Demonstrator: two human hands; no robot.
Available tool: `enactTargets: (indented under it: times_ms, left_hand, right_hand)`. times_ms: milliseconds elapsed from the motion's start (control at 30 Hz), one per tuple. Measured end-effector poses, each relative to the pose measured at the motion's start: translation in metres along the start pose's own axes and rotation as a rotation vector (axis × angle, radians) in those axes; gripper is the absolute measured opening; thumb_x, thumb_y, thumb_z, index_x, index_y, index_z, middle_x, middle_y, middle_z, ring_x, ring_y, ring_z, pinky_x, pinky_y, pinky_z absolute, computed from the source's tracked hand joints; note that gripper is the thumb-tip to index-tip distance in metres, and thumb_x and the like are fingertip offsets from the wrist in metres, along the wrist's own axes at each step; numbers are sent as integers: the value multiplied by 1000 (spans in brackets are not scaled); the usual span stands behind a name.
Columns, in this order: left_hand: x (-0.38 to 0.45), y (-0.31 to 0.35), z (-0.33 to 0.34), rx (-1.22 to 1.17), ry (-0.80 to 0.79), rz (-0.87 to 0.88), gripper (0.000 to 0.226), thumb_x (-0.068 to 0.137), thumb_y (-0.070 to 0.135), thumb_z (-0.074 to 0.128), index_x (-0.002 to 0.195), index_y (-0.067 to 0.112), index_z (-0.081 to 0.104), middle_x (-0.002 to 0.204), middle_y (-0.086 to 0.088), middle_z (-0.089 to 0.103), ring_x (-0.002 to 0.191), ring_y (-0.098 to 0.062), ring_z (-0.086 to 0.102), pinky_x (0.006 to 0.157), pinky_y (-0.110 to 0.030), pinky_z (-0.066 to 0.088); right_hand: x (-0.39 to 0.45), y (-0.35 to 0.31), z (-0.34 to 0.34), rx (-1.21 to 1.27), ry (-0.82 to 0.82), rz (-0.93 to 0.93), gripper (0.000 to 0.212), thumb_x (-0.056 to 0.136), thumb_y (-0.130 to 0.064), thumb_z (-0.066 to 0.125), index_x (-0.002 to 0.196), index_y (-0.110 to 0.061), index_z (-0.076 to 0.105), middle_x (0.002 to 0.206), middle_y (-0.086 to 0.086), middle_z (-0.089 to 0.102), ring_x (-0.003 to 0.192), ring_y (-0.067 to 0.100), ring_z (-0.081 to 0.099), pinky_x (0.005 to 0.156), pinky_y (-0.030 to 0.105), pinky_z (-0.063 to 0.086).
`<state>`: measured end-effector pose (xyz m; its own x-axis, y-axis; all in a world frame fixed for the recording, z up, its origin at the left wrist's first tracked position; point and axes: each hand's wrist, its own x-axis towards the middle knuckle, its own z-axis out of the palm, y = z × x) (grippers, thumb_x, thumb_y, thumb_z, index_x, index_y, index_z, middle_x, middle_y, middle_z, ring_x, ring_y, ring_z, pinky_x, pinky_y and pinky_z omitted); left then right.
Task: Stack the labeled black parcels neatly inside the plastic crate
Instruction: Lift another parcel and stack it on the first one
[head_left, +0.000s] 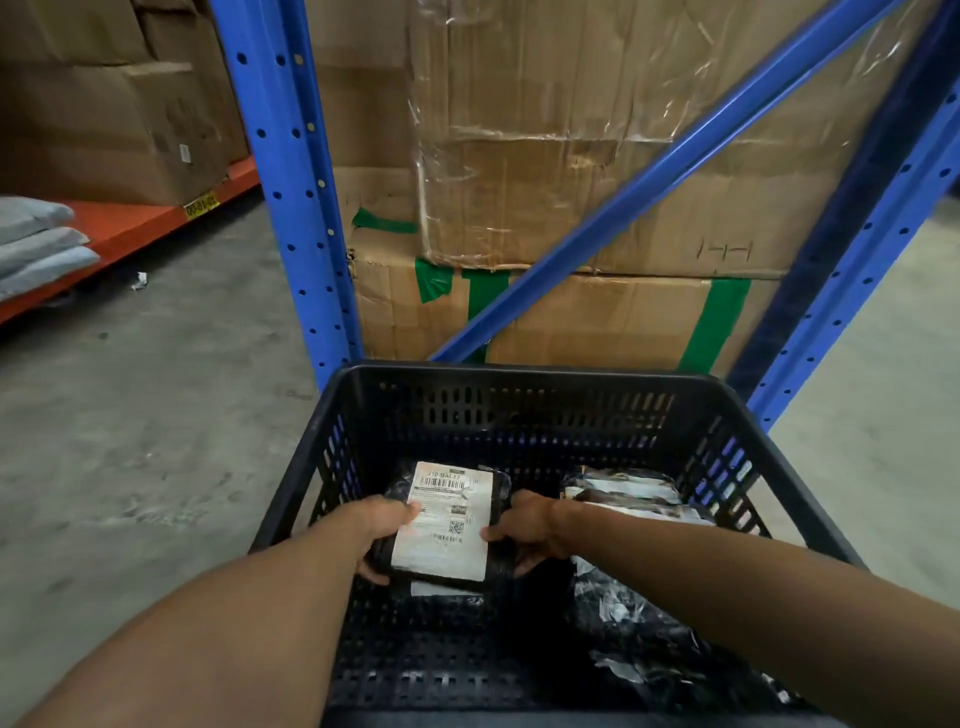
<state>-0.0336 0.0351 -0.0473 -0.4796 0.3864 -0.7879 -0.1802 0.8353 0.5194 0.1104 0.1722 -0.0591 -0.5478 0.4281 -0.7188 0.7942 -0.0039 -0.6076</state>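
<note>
1. Between the two hands, the labeled parcel (441, 525) is gripped at its edges: left hand (382, 525) fingers curled under its left side, right hand (524, 530) closed on its right.
2. Beneath the fingers, a lower parcel (441, 588) lies in the black crate (519, 375); edges should be squared before release.
3. Right of the fingers, another parcel stack (623, 493) should be left undisturbed.

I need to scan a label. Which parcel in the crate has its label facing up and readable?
The parcel held between both hands, left and right. The parcels piled at the right show only crumpled wrapping.
</note>
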Motion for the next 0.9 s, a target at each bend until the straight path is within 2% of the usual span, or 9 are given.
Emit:
enactTargets:
  times_ms: [67,167,367,433,500,600,733,833,900]
  left_hand:
    - [4,-1,3,29,13,-26,47,98,40,50,137,14,48,146,-13,44,129,-36,47,98,-54,49]
    - [9,-3,2,65,36,-44,57,95,44,55,143,17,43,149,-11,41,131,-34,44,99,-52,48]
    - [-2,7,8,217,33,2,58,98,35,55,149,13,39,153,-11,38,137,-34,41,111,-47,38]
    - [-9,22,14,359,59,100,62,96,33,58,150,10,38,155,-9,37,141,-29,38,116,-38,32]
    - [-12,39,20,473,127,138,80,90,43,62,154,10,27,160,-13,27,146,-32,28,119,-41,27]
    - [-26,64,35,604,233,187,85,88,50,60,155,15,20,161,-17,9,145,-38,20,117,-45,26]
    - [-54,78,78,420,-115,231,59,98,36,53,148,11,35,146,-15,47,123,-31,56,107,-43,46]
    - [-69,68,117,369,-356,88,62,102,29,47,155,9,21,151,-19,41,133,-38,49,109,-47,43]
    - [-73,61,136,366,-419,-8,65,102,26,46,155,2,17,157,-18,31,140,-38,39,112,-48,39]
  right_hand:
    - [6,3,3,-20,2,-3,15,96,-11,63,96,-14,49,127,13,56,114,30,59,64,37,58]
    - [12,3,3,-38,9,-23,28,96,-10,63,121,-10,52,136,13,57,117,29,59,52,30,58]
    - [3,-1,-2,-167,76,-107,43,94,-13,65,135,-7,52,139,16,59,124,33,60,85,47,60]
    - [-5,-11,-14,-279,161,-181,51,94,-17,65,140,-8,44,138,15,55,118,33,63,83,42,61]
    - [-14,-22,-36,-382,273,-258,54,95,-13,59,145,-10,40,139,16,53,116,33,63,75,33,58]
    - [-36,-25,-77,-598,414,-329,44,92,-10,54,135,-12,56,136,14,61,121,31,60,88,28,47]
    - [-59,9,-120,-983,266,-138,46,97,-31,57,135,-6,58,139,13,59,126,32,57,102,35,45]
    - [-68,37,-137,-1088,78,94,73,95,-62,47,143,-8,52,147,6,51,132,32,52,107,37,43]
    - [-73,45,-141,-1023,56,101,84,88,-70,51,146,-11,47,150,6,47,134,32,49,108,38,43]
